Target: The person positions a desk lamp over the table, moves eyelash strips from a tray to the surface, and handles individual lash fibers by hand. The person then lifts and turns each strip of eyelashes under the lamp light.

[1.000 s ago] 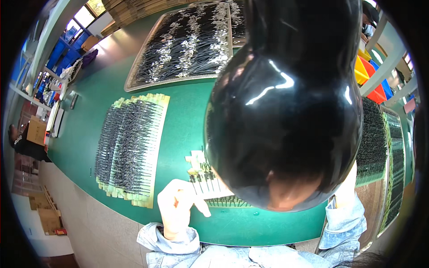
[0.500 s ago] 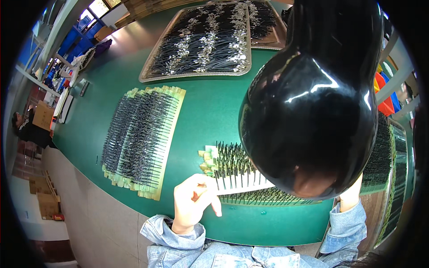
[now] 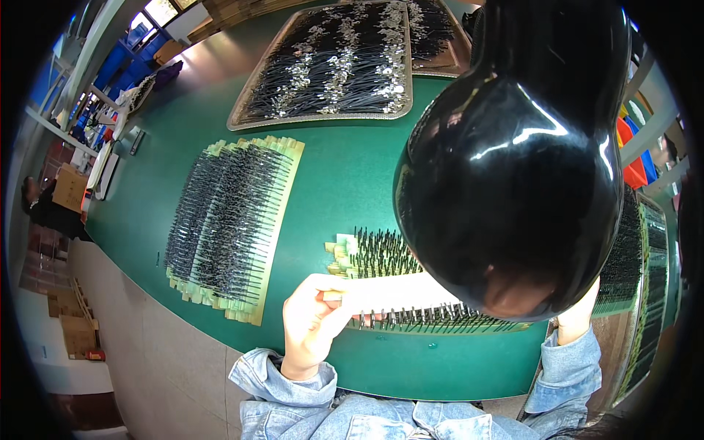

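Note:
My left hand (image 3: 314, 323) is closed, thumb and fingers pinching the left end of a long pale strip with black pins (image 3: 396, 292). The strip's flat face shows, and pins stick out along its lower edge. My right hand (image 3: 581, 314) is at the strip's right side; its fingers are hidden behind a big glossy black bulb-shaped object (image 3: 506, 191). Under and beyond the strip lie more pinned strips (image 3: 378, 253), partly covered. To the left, a stack of pale strips with rows of black pins (image 3: 227, 224) rests on the green table (image 3: 345, 176).
A metal tray (image 3: 246, 126) of black wires with silvery ends stands at the back, another tray (image 3: 455, 67) beside it. Densely pinned strips (image 3: 614, 282) and a rack (image 3: 645, 293) are at the right. A person (image 3: 51, 213) and cartons (image 3: 71, 188) are beyond the table's left edge.
The held strip has turned over: its pins stood upward before, and now its flat face shows with pins lower down. My left hand has risen slightly with it.

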Demonstrator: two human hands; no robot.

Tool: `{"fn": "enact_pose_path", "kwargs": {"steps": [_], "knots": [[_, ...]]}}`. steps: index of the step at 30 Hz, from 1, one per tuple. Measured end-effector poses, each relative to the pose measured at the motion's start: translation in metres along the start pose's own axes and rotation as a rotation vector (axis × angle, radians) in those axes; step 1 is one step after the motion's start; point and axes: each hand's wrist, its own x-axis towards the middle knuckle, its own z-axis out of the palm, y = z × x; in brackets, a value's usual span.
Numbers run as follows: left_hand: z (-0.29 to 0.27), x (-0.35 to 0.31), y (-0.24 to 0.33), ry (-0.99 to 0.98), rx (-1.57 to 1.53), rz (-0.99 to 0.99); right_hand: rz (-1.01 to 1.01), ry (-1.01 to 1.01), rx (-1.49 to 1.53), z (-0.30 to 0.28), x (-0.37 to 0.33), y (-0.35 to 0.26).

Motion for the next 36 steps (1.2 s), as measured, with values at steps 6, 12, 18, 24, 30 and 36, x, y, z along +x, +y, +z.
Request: {"fn": "enact_pose_path", "kwargs": {"steps": [6,12,18,24,30,36], "knots": [[-0.003,0.0,-0.006,0.021,0.027,0.073,-0.058,0.137,-0.085,-0.004,0.001,0.004],[0.005,0.002,-0.004,0.062,-0.041,0.114,-0.068,0.095,-0.061,0.004,-0.002,0.006],[0.007,0.003,-0.003,0.107,-0.06,0.116,-0.035,0.027,-0.063,0.0,-0.002,0.004],[0.007,0.004,-0.007,0.163,-0.065,0.078,-0.047,-0.024,-0.085,0.002,-0.007,0.002],[0.007,0.003,-0.006,0.294,-0.081,0.097,-0.083,-0.156,-0.129,0.004,-0.006,0.006],[0.0,0.003,-0.01,0.303,-0.123,0.121,-0.073,-0.34,-0.145,-0.001,-0.009,0.0]]}}
